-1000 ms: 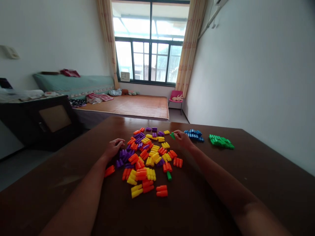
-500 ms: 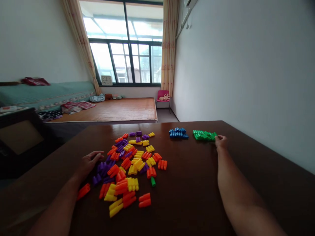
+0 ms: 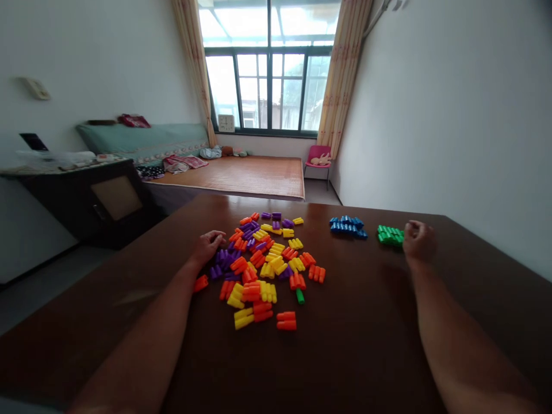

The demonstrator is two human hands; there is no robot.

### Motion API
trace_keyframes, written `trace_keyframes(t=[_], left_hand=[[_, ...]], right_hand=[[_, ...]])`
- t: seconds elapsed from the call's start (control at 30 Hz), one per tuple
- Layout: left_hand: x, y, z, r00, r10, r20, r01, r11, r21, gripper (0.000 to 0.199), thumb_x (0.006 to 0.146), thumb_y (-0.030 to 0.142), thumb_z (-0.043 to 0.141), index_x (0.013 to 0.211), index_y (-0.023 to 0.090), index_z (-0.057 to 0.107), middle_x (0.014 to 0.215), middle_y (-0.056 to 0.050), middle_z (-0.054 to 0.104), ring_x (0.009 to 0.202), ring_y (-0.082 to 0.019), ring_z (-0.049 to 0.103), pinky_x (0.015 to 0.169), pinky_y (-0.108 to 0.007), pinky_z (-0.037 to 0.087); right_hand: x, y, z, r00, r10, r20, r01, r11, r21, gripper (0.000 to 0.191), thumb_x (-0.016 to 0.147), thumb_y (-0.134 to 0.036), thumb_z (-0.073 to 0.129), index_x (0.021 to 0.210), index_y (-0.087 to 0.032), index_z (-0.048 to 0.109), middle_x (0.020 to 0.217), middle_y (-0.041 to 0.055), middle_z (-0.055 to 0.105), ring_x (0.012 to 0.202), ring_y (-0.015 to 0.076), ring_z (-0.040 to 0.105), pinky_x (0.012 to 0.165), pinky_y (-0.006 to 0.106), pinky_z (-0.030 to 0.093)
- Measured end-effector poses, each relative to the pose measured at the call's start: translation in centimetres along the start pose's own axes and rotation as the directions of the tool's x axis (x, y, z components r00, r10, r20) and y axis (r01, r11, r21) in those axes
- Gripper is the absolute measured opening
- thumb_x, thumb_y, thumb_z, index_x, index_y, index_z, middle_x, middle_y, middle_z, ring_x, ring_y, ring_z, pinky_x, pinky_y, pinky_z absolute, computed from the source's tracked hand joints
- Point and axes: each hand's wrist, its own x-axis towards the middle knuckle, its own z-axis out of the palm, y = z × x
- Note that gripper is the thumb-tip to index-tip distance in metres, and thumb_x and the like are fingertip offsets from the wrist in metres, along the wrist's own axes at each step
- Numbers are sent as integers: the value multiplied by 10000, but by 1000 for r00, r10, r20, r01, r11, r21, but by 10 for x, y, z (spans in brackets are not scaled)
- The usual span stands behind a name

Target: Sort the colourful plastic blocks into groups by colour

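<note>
My left hand (image 3: 209,246) rests at the left edge of a loose pile of plastic building pieces, its fingers loosely stretched out and holding nothing I can see. Closest to it are several purple pieces (image 3: 225,259). Orange pieces (image 3: 286,320) and yellow pieces (image 3: 268,292) make up much of the pile, and one green piece (image 3: 300,296) lies at its near right side. On the right, my right hand (image 3: 418,238) is beside a cluster of green pieces (image 3: 389,234), partly covering its right end. Its fingers are curled in, slightly blurred, with nothing visible in them.
A group of blue pieces (image 3: 347,226) lies left of the green cluster on the dark brown table (image 3: 345,356). Beyond the table are a bed (image 3: 259,172), a pink chair (image 3: 318,155) and a window. A dark cabinet (image 3: 86,195) stands at left.
The view has swung left, so everything sits further right in the picture. My right hand has left its fingertip touch on the green cluster's right end and its fingers have curled.
</note>
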Motion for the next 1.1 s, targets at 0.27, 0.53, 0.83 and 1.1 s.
trace_keyframes(t=[0.27,0.53,0.83,1.1], left_hand=[[-2,16,1,966,-200,-165,90,857,-507,355,692,377,665,969,154,671,781,-39,697,640,-109,630,569,-202,474],[-2,5,4,959,-186,-215,74,892,-446,270,715,332,642,887,126,671,688,-36,683,563,-104,592,535,-206,449],[-3,2,16,985,-88,-151,27,931,-365,197,742,289,593,833,131,667,646,-42,686,569,-136,614,585,-247,491],[2,-15,17,999,5,-53,-13,986,-165,216,745,326,582,857,174,687,686,-42,712,636,-180,664,597,-264,502]], right_hand=[[-98,-205,10,524,-577,626,157,789,595,361,877,-489,493,966,-196,684,870,59,689,690,156,603,660,280,482],[-162,-277,5,328,-641,694,405,759,510,404,793,-492,640,1081,-208,648,1009,71,628,764,150,595,706,284,464],[-161,-282,8,348,-573,742,34,798,601,351,727,-295,677,1061,-197,627,1067,56,645,817,136,620,763,278,526],[-150,-250,0,432,-497,752,81,852,517,362,701,-390,734,1006,-206,669,964,51,699,821,185,655,774,324,531]])
